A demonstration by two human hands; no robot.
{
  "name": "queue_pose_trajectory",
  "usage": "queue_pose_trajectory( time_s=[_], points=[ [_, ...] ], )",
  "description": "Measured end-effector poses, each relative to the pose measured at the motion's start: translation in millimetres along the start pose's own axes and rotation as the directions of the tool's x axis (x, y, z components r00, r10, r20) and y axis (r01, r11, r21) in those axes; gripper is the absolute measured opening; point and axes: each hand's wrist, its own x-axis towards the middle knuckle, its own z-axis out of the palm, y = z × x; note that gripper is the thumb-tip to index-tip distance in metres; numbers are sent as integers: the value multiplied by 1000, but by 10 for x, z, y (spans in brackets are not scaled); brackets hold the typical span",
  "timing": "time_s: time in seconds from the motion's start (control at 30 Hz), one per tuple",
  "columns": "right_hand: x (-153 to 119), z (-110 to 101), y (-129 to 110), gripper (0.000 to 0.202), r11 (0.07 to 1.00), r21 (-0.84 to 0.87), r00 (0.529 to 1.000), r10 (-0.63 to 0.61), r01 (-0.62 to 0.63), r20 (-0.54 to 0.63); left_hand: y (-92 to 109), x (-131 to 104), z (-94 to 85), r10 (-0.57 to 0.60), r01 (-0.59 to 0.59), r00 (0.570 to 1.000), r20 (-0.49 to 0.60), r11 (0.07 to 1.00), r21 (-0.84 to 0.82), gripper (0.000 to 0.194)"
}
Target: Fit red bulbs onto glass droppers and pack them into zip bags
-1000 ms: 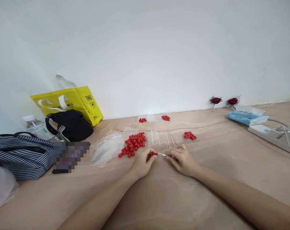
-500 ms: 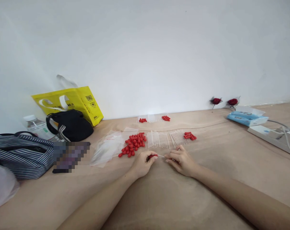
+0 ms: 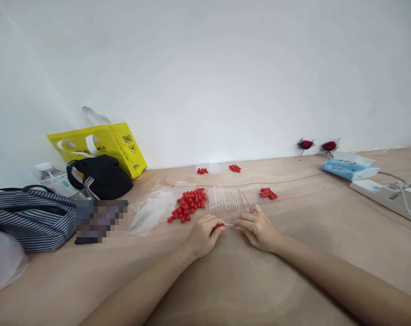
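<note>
My left hand (image 3: 205,234) is closed on a red rubber bulb (image 3: 218,227), of which only a part shows between thumb and fingers. Opposite it, my right hand (image 3: 254,227) pinches a thin clear dropper tube (image 3: 229,225). The tube lies level between the hands, its left end at the bulb; whether it sits inside cannot be made out. Just beyond my left hand is a pile of red rubber bulbs (image 3: 189,203). Rows of thin tubes (image 3: 222,198) lie beside the pile. To their right rests a small group of finished-looking red bulbs (image 3: 268,193).
Clear zip bags (image 3: 151,210) lie left of the pile. Farther left are a striped bag (image 3: 38,219), a black pouch (image 3: 105,176), a yellow bag (image 3: 99,140) and a bottle (image 3: 55,179). A tissue pack (image 3: 348,167) and a power strip (image 3: 385,194) sit at right.
My left hand has turned and dropped slightly, covering more of the red bulb. The tube between the hands now lies more level. My right hand has hardly moved.
</note>
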Motion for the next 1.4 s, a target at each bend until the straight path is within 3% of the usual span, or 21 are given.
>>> queue_pose_trajectory(
  time_s=[0.23,0.53,0.73,0.87,1.0,1.4],
  points=[
    [8,16,-56,21,1000,8,1000,25,-25,-8,12,-1,10,143,-141,990,-22,988,59,21],
    [10,41,-66,20,999,10,999,35,-35,17,0,11,36,187,-187,982,7,979,74,21],
    [25,58,-64,21,998,12,996,57,-58,68,-7,16,36,164,-165,986,27,985,57,19],
    [27,-1,-22,20,997,-6,994,76,-76,82,7,26,-5,89,-90,995,54,996,15,14],
    [9,-67,38,19,993,-34,991,116,-114,65,12,33,-50,28,-28,1000,-2,999,-21,20],
    [21,21,-70,22,995,32,996,91,-92,17,51,14,19,102,-99,990,-93,994,41,19]
  ],
)
